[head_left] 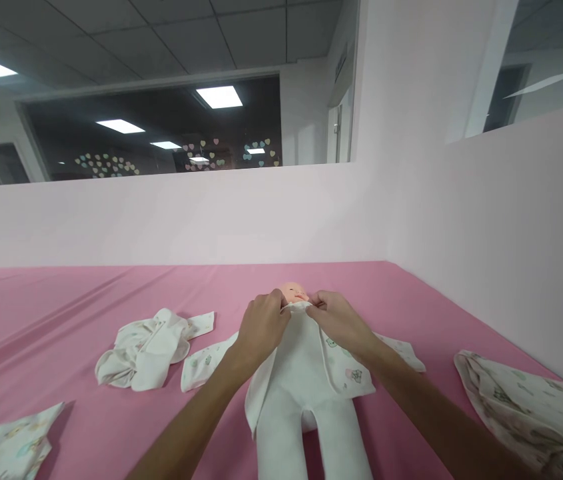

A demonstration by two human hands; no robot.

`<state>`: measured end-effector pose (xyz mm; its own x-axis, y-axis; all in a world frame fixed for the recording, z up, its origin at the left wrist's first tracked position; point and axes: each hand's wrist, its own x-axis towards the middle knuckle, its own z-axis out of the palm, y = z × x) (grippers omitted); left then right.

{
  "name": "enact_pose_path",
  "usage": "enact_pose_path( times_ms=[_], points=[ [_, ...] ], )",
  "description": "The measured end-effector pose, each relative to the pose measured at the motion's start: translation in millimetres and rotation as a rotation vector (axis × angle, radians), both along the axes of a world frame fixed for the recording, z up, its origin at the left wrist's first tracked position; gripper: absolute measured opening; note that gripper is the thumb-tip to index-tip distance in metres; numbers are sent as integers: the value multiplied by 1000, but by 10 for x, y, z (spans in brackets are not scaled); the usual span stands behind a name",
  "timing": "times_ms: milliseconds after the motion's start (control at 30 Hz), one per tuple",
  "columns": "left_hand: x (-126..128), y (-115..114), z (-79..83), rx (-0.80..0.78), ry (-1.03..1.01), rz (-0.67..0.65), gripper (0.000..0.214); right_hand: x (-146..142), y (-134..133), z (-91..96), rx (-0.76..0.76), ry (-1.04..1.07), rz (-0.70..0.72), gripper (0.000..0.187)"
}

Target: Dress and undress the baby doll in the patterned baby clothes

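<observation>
A baby doll (293, 291) lies on its back on the pink sheet (61, 307), head away from me, white legs toward me. It wears a white printed baby garment (306, 373) that is open at the front. My left hand (261, 327) pinches the garment's left edge at the doll's neck. My right hand (337, 321) pinches the right edge at the collar, close to the chin. Both hands are closed on the cloth, nearly touching each other.
A crumpled white garment (144, 350) lies left of the doll. A printed cloth (516, 400) rests at the right near the pink wall (501, 220). Another printed cloth (4, 443) sits at the lower left corner.
</observation>
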<state>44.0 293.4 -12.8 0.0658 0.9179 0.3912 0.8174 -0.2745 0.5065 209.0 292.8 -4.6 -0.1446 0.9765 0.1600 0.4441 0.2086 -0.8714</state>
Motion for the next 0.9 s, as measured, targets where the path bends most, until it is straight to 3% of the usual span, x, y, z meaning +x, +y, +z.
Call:
enact_pose_path(
  times_ms=[267,600,767,900],
  points=[
    [75,-40,8,12,-79,8,11,-23,19,-2,-11,25,-43,9],
    [167,-42,-112,62,-28,-45,13,-62,-12,-12,10,39,-39,14],
    [163,-29,-123,99,19,-64,16,-77,-21,-27,56,37,-52,15],
    [160,-22,-143,113,32,-89,18,-132,-52,-72,181,-103,-82,12]
  ],
)
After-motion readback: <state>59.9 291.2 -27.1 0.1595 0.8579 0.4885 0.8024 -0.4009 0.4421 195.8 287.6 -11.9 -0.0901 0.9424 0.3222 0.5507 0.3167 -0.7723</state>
